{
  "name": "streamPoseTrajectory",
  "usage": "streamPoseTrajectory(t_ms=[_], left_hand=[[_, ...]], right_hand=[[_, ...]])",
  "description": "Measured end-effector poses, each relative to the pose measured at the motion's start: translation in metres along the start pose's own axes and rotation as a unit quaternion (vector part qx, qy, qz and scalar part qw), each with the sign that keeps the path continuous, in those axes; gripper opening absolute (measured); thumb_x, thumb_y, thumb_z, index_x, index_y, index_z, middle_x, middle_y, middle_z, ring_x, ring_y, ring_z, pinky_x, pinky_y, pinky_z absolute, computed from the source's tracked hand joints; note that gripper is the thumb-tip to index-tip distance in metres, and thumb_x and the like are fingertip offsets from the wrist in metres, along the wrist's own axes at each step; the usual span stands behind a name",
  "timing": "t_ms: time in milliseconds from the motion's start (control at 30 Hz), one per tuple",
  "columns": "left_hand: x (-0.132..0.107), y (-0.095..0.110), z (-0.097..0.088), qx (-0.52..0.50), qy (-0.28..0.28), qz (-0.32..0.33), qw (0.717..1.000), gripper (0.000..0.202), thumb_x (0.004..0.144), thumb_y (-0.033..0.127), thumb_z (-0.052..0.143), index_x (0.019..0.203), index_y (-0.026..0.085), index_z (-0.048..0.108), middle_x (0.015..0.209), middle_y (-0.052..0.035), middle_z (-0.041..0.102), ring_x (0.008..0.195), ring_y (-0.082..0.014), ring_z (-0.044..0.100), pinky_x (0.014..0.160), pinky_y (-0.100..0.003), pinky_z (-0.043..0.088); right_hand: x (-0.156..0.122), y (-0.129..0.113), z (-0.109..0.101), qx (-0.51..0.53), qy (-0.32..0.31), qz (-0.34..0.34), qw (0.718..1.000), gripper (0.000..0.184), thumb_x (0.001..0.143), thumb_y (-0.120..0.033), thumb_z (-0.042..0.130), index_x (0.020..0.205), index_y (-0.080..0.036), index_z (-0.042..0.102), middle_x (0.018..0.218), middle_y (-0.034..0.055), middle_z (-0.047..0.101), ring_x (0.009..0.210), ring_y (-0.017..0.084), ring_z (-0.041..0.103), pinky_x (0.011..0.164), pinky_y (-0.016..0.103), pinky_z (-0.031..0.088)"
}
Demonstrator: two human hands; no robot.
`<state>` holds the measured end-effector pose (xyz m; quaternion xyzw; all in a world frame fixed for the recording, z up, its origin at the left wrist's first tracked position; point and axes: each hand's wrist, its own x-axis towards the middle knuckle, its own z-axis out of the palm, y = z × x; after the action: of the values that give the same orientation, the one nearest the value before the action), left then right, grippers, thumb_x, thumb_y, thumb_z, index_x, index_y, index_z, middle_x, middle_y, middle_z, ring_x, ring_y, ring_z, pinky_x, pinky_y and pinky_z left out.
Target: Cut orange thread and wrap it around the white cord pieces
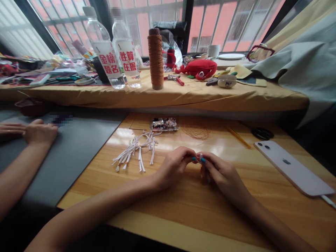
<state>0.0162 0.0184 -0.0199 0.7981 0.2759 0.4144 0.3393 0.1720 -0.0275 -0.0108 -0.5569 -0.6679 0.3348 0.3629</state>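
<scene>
My left hand (pixel 175 163) and my right hand (pixel 224 173) meet above the wooden table, fingertips almost touching. Both are closed in a pinch on a small whitish piece (pixel 200 156), mostly hidden by the fingers, whose kind I cannot make out. To the left of my hands lies a bundle of white cords (pixel 135 148) with several loose ends, some tied with orange thread. Behind it stands a clear plastic tray (pixel 165 128) of small beads. A loose coil of thin brown thread (pixel 196 132) rests beyond my fingers.
A pencil (pixel 238 137), black-handled scissors (pixel 262 133) and a white phone (pixel 291 166) with a cable lie to the right. On the cloth-covered ledge are two bottles (pixel 108 56), an orange thread spool (pixel 155 59) and red pliers (pixel 175 79). Another person's hands (pixel 39 133) are at the left.
</scene>
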Motion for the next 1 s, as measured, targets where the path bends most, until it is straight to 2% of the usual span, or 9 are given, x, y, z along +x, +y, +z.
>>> streamPoseTrajectory(t_ms=[100,367,667,800,1000], left_hand=[[-0.001,-0.0018,0.0008,0.012,0.002,0.01,1.0,0.008,0.081,0.011,0.045,0.082,0.012,0.053,0.076,-0.0032,0.058,0.072,-0.0102,0.055,0.069,-0.021,0.043],[-0.004,-0.0023,0.0008,0.083,0.025,0.072,0.994,0.01,0.083,0.014,0.041,0.079,0.014,0.05,0.075,-0.0023,0.051,0.072,-0.01,0.049,0.065,-0.021,0.042],[-0.0032,-0.0013,0.0018,0.077,0.031,0.069,0.994,0.009,0.083,0.014,0.041,0.078,0.013,0.049,0.072,-0.0024,0.053,0.068,-0.0097,0.05,0.064,-0.021,0.042],[0.0002,-0.0006,-0.001,0.056,0.017,0.05,0.997,0.009,0.082,0.015,0.043,0.08,0.012,0.051,0.073,-0.0034,0.056,0.07,-0.0105,0.053,0.067,-0.022,0.044],[0.0038,-0.0089,-0.0044,0.009,-0.032,0.063,0.997,0.019,0.083,0.017,0.044,0.096,0.012,0.057,0.084,-0.0074,0.058,0.079,-0.0121,0.056,0.072,-0.024,0.046]], right_hand=[[-0.0001,-0.0015,0.0005,0.024,0.001,0.031,0.999,0.019,0.085,-0.032,0.036,0.089,-0.019,0.049,0.051,-0.0044,0.052,0.041,0.009,0.046,0.04,0.019,0.036],[0.0,-0.0042,-0.0014,0.02,-0.035,0.011,0.999,0.021,0.084,-0.029,0.037,0.076,-0.018,0.053,0.043,-0.0061,0.044,0.038,0.008,0.042,0.042,0.019,0.035],[-0.0004,-0.0015,-0.0038,0.061,-0.088,-0.007,0.994,0.024,0.083,-0.034,0.04,0.087,-0.017,0.057,0.053,-0.0031,0.048,0.045,0.009,0.045,0.045,0.02,0.038],[0.0002,0.0018,-0.0042,0.048,-0.068,-0.01,0.997,0.023,0.081,-0.034,0.042,0.084,-0.018,0.058,0.065,-0.0004,0.052,0.048,0.008,0.044,0.046,0.02,0.038],[0.0042,0.0022,-0.0055,0.095,-0.067,0.038,0.993,0.025,0.082,-0.037,0.042,0.072,-0.017,0.054,0.054,-0.0034,0.043,0.044,0.007,0.037,0.041,0.019,0.031]])
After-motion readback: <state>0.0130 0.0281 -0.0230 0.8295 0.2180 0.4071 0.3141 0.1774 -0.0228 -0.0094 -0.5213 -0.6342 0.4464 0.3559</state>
